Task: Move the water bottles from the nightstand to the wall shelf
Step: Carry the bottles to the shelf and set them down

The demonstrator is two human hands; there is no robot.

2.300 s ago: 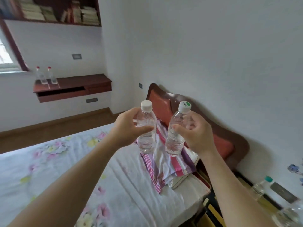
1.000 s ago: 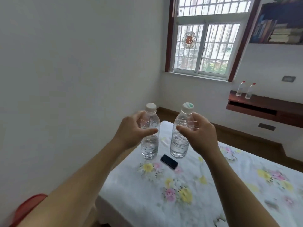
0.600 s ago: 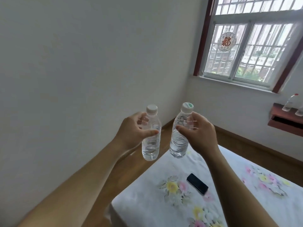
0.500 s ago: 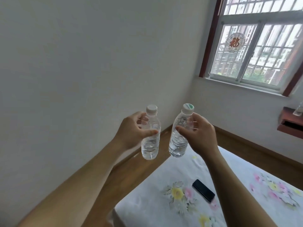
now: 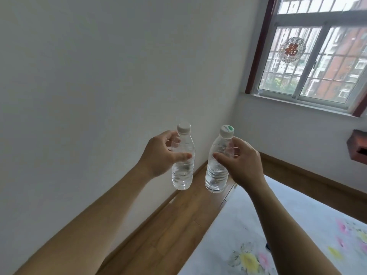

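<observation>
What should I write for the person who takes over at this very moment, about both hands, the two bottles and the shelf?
Left hand: fingers curled round the white-capped bottle, upright, in the air.
Right hand: fingers curled round the green-marked bottle, upright, beside the first but apart.
Wall shelf: only its end shows at the right edge, beyond the bed.
Done: both bottles are in hand.
Left: carry them to the shelf and stand them on it.
</observation>
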